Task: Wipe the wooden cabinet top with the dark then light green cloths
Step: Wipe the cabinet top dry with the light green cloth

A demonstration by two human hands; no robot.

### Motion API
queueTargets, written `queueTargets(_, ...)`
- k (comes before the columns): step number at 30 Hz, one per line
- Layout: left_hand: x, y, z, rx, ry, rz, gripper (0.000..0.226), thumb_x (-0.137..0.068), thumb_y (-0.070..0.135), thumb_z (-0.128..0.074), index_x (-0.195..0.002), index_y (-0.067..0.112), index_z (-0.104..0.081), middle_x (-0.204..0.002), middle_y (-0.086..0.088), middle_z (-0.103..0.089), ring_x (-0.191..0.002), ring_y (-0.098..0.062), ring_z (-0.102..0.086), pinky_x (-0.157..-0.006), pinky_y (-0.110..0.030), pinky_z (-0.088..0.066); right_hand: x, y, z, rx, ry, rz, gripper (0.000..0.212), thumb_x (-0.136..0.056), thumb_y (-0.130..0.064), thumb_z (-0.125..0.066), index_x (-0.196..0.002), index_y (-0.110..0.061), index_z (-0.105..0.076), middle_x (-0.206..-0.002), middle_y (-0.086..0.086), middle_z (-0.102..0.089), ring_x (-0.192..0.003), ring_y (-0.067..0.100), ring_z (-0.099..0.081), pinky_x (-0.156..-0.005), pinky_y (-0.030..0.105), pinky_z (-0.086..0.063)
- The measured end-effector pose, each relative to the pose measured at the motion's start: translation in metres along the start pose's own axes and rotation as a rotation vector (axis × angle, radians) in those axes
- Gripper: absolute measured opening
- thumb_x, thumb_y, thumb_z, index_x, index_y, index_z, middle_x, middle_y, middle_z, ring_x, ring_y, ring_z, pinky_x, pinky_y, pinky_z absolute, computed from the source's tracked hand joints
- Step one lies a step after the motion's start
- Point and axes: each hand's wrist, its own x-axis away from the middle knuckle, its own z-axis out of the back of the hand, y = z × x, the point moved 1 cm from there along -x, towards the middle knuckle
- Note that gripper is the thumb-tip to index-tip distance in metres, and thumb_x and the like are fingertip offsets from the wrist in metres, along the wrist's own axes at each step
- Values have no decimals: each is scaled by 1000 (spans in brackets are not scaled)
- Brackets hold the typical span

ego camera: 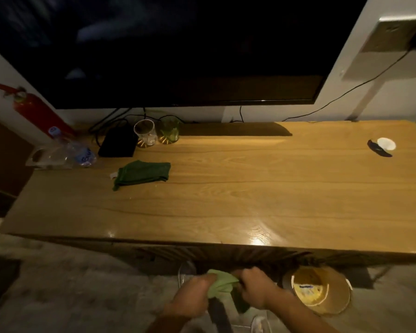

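The wooden cabinet top [238, 188] spans the middle of the view. A dark green cloth [142, 173] lies crumpled on its left part, with no hand on it. Below the cabinet's front edge, both hands grip a light green cloth [222, 283] between them. My left hand [192, 296] holds its left side. My right hand [255, 289] holds its right side. The cloth is bunched, and a darker fold hangs under my right hand.
At the back left stand a clear glass [145, 133], a green glass [169, 130], a black box [117, 143] with cables and a lying plastic bottle [67, 153]. A white cap and dark object [382, 146] sit far right. A yellow bucket [321, 290] stands on the floor.
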Motion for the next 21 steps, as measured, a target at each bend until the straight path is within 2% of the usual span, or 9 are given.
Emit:
queueTargets(1, -6, 23, 6, -14, 1, -23, 52, -91, 24, -52, -142, 33, -44, -145, 4, -51, -130, -14, -49, -110, -29, -37, 11, 15, 12, -8, 3, -19, 34, -93, -32, -46, -123, -29, -60, -117, 4, -68, -110, 26, -60, -95, 35, -47)
queueTargets(3, -21, 66, 15, -86, 6, -49, 58, -89, 17, -54, -145, 30, -42, -144, 0, -51, -131, -20, -47, -110, -35, -38, 31, 41, 43, -1, 51, -46, 30, -94, -33, -48, -122, -31, -60, -115, 2, -69, -109, 23, -61, -94, 33, -47)
queueTargets(6, -41, 117, 40, -124, 93, -71, 65, -83, 6, -49, -144, 26, -42, -145, -6, -50, -132, -26, -46, -111, -37, -37, 50, 62, 91, -15, 183, -53, 33, -96, -31, -51, -128, -32, -59, -120, 0, -67, -112, 22, -59, -91, 27, -40)
queueTargets(11, -65, 170, 88, -167, 184, -109, 65, -82, 2, -51, -143, 23, -45, -144, -6, -52, -131, -26, -47, -109, -35, -40, 58, 69, 152, 7, 332, -38, 37, -97, -27, -52, -134, -31, -57, -124, 3, -67, -113, 25, -59, -94, 30, -42)
queueTargets(16, -68, 170, 126, -128, 292, -111, 65, -83, 0, -55, -141, 27, -46, -137, -4, -56, -123, -24, -52, -102, -39, -47, 42, 49, 180, -1, 390, 8, 37, -98, -24, -49, -134, -30, -57, -118, 3, -69, -103, 25, -60, -83, 29, -41)
queueTargets(21, -45, 115, 146, -56, 341, -37, 61, -87, 3, -57, -139, 32, -47, -131, 1, -59, -116, -18, -55, -98, -39, -50, 0, -6, 180, 32, 324, 116, 33, -97, -20, -50, -127, -27, -62, -112, 3, -70, -97, 22, -61, -82, 30, -44)
